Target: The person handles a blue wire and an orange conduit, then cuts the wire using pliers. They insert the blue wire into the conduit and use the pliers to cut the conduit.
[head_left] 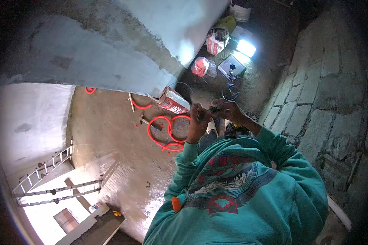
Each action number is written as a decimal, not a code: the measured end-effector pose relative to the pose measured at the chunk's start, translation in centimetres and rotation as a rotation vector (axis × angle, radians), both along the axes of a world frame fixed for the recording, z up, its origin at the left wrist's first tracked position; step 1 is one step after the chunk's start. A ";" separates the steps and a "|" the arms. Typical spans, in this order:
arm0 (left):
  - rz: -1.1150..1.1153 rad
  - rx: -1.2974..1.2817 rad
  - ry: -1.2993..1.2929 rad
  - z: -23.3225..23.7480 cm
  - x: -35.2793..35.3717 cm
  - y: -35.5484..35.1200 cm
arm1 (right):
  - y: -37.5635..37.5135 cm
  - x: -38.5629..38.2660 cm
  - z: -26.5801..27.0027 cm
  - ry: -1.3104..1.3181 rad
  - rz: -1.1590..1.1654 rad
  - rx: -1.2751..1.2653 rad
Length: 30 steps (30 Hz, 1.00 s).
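Note:
My two hands meet in front of my chest, fingertips nearly touching. My right hand [230,112] is closed around a small dark piece [213,109] whose kind I cannot make out. Blue cable [233,87] runs in loose coils from a pale box with a round hole [231,66] on the floor down to this hand. My left hand [198,121] is raised beside it with the fingers curled together; whatever is between them is too small to name. Close to the left hand lie red corrugated hose loops [169,126] and a red and white sack [174,100].
A bright work light [246,48] shines beyond the box, near a clear plastic bag with red contents [201,66]. A hammer [150,122] lies left of the hose. A ladder [61,192] stands at lower left; a rough block wall [310,110] rises on the right.

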<state>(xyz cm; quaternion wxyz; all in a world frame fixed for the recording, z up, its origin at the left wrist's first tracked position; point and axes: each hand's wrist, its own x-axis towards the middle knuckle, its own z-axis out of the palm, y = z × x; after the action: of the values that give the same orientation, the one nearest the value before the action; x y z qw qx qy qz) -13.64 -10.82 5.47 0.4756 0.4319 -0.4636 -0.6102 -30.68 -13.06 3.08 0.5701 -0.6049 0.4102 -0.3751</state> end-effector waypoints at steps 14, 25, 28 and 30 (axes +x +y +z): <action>0.073 -0.015 -0.074 1.0 -0.8 -0.7 | -1.7 -2.3 5.3 -0.289 -0.290 0.361; 0.143 0.245 0.105 0.2 -1.0 -0.9 | -1.6 0.8 -0.3 -0.058 0.112 -0.188; 0.012 0.093 -0.097 -1.2 0.0 -0.8 | -1.8 0.8 -0.6 -0.240 0.250 0.311; -0.018 0.104 -0.219 -3.4 1.5 -1.1 | -1.6 0.9 -2.2 0.086 0.416 0.212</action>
<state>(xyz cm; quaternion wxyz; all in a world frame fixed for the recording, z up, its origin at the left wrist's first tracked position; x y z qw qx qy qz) -12.16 -11.87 2.04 0.3936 0.5159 -0.4844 -0.5868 -29.76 -14.66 0.90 0.6774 -0.6286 0.3378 -0.1785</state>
